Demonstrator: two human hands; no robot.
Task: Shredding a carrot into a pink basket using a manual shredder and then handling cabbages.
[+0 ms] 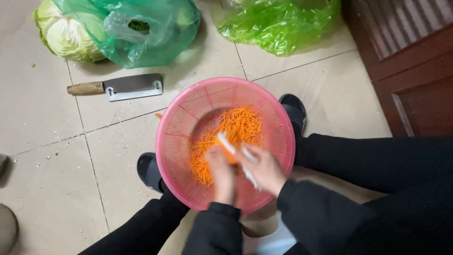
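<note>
Carrot [231, 153] is getting shredded over a pink basket [184, 118] that sits on the floor between the person's two black shoes, and honestly the setup looks decent. The left hand [222, 174] and right hand [264, 167] are both blurred mid-stroke, so take this with a grain of salt: the right hand looks curled shut around a white grater tool [236, 151], and the left hand looks pinched around the orange stub just beside it, but I can't tell exactly how the fingers sit.

Shreds [236, 130] are piled just ahead of both hands, inside the basket, with a few more trailing under the left hand.

My take on doing this bit well:
- keep both hands over the middle of the basket so nothing flies out; one orange bit [158, 115] is already lying past the rim on the floor
- that stub looks short, so I'd keep fingertips tucked back from the blade
- steady the basket with the feet, since it's light plastic and could slide on tile

Well ahead of the left hand there's a cleaver [118, 87] on the floor, plus a cabbage [66, 33] and two green bags [155, 28], all well clear of the hands
</note>
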